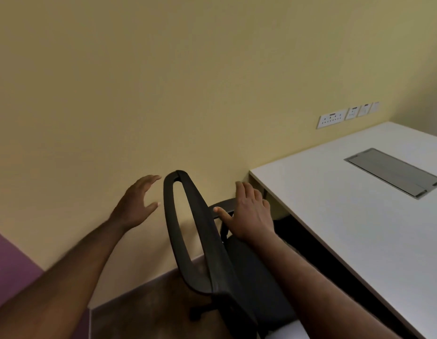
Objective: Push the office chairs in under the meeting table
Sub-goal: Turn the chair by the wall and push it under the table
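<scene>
A black office chair [212,253] stands beside the left edge of the white meeting table [335,216], its backrest edge-on to me and its seat turned toward the table. My left hand [136,204] hovers open just left of the top of the backrest, fingers spread, not touching it. Over the chair's far armrest, on the table side of the backrest, my right hand [249,211] is spread with straight fingers. Whether it touches the armrest I cannot tell. The chair's base is mostly hidden.
A yellow wall [188,94] runs close behind the chair, with several sockets [332,118] above the table. A grey cable hatch [393,171] is set in the tabletop. Dark wooden floor [144,302] shows below, and a purple wall panel [9,263] at far left.
</scene>
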The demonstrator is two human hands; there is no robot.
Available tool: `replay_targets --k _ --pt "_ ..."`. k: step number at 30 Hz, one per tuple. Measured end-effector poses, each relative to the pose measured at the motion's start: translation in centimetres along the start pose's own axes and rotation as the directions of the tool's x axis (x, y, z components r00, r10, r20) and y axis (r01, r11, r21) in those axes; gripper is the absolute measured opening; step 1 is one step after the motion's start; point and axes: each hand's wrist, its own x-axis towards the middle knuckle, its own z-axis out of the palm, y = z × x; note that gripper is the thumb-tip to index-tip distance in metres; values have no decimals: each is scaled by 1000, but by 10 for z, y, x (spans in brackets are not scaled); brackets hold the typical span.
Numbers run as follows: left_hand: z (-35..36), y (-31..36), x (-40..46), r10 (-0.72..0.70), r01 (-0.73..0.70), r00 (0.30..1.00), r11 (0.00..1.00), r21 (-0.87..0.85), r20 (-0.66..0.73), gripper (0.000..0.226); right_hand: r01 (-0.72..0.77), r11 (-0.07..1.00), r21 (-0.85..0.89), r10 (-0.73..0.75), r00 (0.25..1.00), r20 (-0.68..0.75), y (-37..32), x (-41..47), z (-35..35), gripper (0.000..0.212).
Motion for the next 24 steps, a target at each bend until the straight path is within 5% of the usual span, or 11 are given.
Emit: replay_targets --k 8,15,19,24 --pt "-2 8 31 199 -269 949 916 298 247 74 -47 953 300 -29 969 245 -76 -16 36 76" --pt "38 -5 44 219 -413 860 829 377 460 38 -184 951 250 66 907 415 -104 -42 83 63" --pt "57 -11 49 269 -413 870 854 315 413 6 -330 914 236 190 862 470 -101 -48 90 29" --pt "60 -5 52 271 -420 860 857 297 432 25 -385 890 245 249 859 447 -97 -52 87 29"
